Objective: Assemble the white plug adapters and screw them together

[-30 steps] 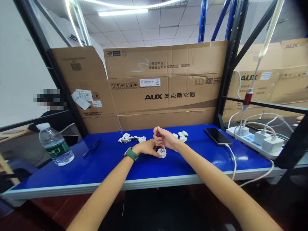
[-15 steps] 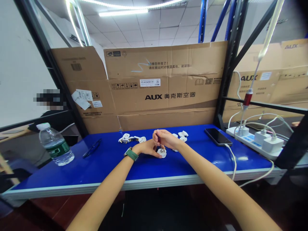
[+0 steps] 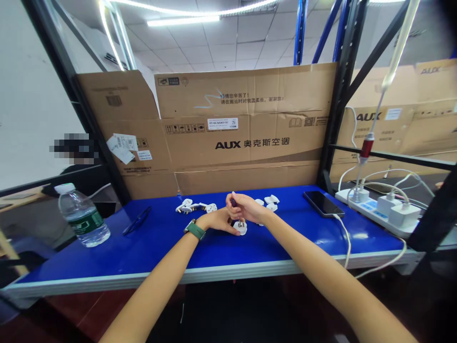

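Fingers (image 3: 230,227) pinch a small round white plug (image 3: 242,229), prongs upward

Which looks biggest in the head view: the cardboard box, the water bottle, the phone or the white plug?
1. cardboard box
2. water bottle
3. phone
4. white plug, partly covered by the left hand; right hand holds a screwdriver

Glossy blue bench (image 3: 171,247); white plastic plug (image 3: 241,228) with metal pins; matt cardboard (image 3: 246,138); clear plastic bottle (image 3: 83,216).
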{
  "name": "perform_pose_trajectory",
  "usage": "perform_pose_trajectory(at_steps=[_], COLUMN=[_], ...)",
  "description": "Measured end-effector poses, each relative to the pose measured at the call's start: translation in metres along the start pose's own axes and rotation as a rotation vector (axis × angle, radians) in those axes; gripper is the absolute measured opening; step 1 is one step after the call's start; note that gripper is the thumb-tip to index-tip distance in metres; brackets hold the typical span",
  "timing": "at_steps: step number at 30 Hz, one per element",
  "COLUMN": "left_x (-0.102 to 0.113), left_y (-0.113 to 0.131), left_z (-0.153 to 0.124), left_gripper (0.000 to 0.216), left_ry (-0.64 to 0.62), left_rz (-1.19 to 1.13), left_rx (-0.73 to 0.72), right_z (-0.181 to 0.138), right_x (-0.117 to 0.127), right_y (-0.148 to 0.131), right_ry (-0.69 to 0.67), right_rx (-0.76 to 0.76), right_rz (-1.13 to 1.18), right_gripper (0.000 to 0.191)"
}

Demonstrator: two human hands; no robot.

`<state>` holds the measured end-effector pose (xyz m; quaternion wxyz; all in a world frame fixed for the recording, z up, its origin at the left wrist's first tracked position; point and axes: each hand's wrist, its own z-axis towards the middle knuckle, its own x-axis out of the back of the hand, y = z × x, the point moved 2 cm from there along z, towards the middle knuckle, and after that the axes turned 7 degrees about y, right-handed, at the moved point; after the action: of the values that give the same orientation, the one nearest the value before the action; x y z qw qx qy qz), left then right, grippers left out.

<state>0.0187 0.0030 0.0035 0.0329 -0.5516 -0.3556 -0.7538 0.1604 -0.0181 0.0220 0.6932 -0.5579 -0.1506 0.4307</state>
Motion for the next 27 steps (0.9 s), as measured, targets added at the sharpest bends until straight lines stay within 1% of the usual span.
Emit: perform_pose_trajectory(at_steps=[5, 9, 15, 18, 22, 27], left_x=[-0.001, -0.001, 0.001, 0.002, 0.001, 0.0], left_y=[-0.005, -0.004, 0.002, 0.001, -0.001, -0.003], left_z=[0.001, 0.001, -0.001, 0.0, 0.001, 0.001], left_gripper=[0.06, 0.06, 0.054, 0.056, 0.057, 0.059], left_ry=[0.004, 0.005, -0.009, -0.002, -0.006, -0.012], left_rz=[0.018, 0.005, 0.019, 0.034, 0.039, -0.016], left_rx=[0.016, 0.011, 0.009, 0.027, 0.041, 0.023], right_z=[-0.002, -0.003, -0.001, 0.0, 0.0, 0.0], right_x=[0.0, 0.002, 0.009, 0.012, 0.01, 0.004], right_y=[-0.003, -0.002, 0.003, 0.003, 0.001, 0.0], right_ry=[0.084, 0.072, 0.064, 0.081, 0.045, 0.05], right_rx=[-0.018, 0.005, 0.019, 0.045, 0.066, 0.011], right_rz=[0.001, -0.023, -0.043, -0.075, -0.067, -0.017], right_gripper=[0.04, 0.039, 0.039, 0.041, 0.044, 0.045])
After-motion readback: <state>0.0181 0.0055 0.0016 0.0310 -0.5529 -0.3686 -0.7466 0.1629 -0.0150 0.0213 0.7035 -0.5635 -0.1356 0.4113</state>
